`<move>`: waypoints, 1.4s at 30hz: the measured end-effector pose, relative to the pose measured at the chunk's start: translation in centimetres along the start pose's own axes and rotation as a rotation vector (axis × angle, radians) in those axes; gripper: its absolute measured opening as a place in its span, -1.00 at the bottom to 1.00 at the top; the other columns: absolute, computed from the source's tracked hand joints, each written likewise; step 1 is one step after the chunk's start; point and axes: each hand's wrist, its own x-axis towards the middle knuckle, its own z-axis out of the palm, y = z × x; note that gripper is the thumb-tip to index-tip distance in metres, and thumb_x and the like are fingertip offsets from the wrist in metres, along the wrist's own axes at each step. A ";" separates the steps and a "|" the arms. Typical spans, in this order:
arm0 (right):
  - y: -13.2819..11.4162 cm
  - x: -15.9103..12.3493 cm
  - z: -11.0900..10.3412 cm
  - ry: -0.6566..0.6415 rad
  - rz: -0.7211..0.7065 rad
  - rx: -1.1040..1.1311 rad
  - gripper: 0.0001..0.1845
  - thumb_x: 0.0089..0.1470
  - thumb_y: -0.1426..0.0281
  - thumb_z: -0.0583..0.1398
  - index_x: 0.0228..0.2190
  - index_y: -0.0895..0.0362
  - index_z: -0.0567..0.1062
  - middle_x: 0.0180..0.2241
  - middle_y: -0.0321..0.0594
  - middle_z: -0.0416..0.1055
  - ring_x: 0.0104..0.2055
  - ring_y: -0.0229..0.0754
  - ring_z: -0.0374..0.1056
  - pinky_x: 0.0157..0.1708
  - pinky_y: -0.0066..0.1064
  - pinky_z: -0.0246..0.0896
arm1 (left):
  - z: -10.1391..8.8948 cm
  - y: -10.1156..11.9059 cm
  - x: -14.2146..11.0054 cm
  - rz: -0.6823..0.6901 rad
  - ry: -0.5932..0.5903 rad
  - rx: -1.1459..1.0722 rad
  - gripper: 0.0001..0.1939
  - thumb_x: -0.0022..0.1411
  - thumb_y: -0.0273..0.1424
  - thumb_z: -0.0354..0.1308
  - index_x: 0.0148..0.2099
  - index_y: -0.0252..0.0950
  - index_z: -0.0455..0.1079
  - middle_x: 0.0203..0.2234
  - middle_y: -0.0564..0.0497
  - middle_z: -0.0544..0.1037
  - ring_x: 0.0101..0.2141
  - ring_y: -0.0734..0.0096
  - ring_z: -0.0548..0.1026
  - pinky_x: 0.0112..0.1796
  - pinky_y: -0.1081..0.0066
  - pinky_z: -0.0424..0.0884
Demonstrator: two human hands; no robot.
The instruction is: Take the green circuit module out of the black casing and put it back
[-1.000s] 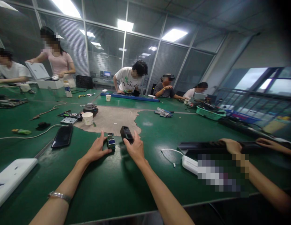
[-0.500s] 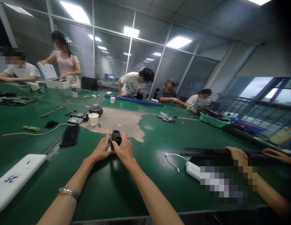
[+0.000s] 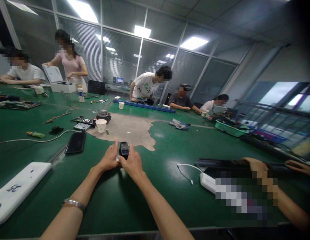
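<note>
A small black box-shaped device (image 3: 124, 149) is held upright between my hands over the near middle of the green table. A bluish panel shows on the side toward me; I cannot make out its exact kind. My right hand (image 3: 133, 162) closes on its right side, with the thumb across the lower front. On the other side my left hand (image 3: 109, 159) is curled against the device, thumb pointing up, its fingertips partly hidden. A little whitish piece (image 3: 117, 158) shows between my left hand and the device.
Left of my hands lie a black phone (image 3: 75, 142) and a long white case (image 3: 20, 188) marked 25. Ahead stands a paper cup (image 3: 101, 125) beside electronic parts. At right, a co-worker's hand (image 3: 256, 164) rests on a long black part, near a white power bank-like item (image 3: 207, 181).
The device has tilted slightly in my hands, and its bluish panel now shows more clearly. My view has shifted a little. The person bent over across the table has risen slightly.
</note>
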 end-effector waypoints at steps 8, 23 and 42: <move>-0.9 0.8 -0.3 0.057 0.043 0.052 -0.13 0.17 0.20 0.24 0.34 0.36 0.10 -0.03 0.16 0.53 0.02 0.09 0.49 0.00 -0.25 0.33 | -0.5 0.3 0.0 0.029 -0.021 0.013 0.29 0.10 -0.24 0.30 0.48 -0.32 -0.66 0.37 -0.41 0.07 0.32 -0.28 0.13 0.24 -0.19 0.13; 11.3 0.8 -5.2 0.182 0.187 0.070 -0.19 0.14 0.25 0.25 0.32 0.26 0.18 0.09 0.08 0.48 0.12 0.05 0.44 0.09 -0.24 0.29 | -1.4 1.6 0.2 -0.061 -0.098 -0.033 0.27 0.16 -0.10 0.32 0.50 -0.29 -0.60 0.33 -0.36 0.22 0.30 -0.24 0.20 0.25 -0.17 0.10; 12.1 -0.7 -3.7 0.182 0.145 0.098 -0.21 0.15 0.28 0.25 0.32 0.26 0.18 0.08 0.11 0.46 0.11 0.07 0.41 0.10 -0.19 0.26 | -1.6 1.9 0.2 -0.081 -0.136 -0.049 0.30 0.18 -0.07 0.30 0.48 -0.32 -0.68 0.29 -0.37 0.29 0.28 -0.21 0.24 0.24 -0.17 0.12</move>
